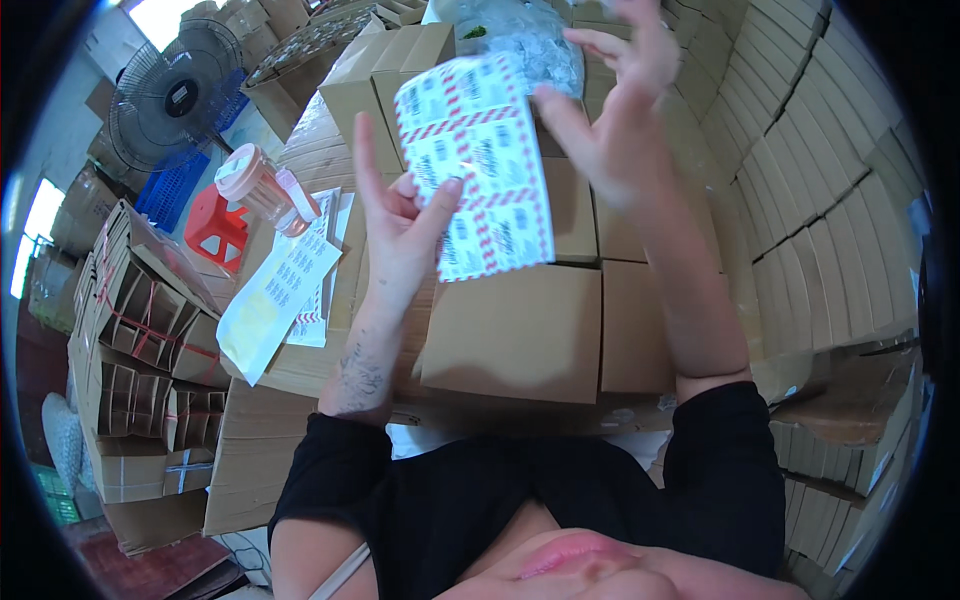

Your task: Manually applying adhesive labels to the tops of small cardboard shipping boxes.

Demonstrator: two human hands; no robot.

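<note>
My left hand [400,232] pinches a sheet of labels [490,165] with red-and-white striped borders, its thumb on the front and index finger pointing up beside it. The sheet is tilted, held above several closed brown cardboard boxes [515,335]. To the right of the sheet, my right hand [622,125] is raised with its fingers apart and slightly smeared by motion. Nothing shows between those fingers. Part of the boxes behind the sheet is hidden.
On the left lie loose label sheets [280,285], near a lidded pink cup [255,185] and a red plastic stool [215,228]. A black fan [178,95] stands behind. Stacked flat cartons [800,200] line the right; a clear plastic bag [530,45] lies at the back.
</note>
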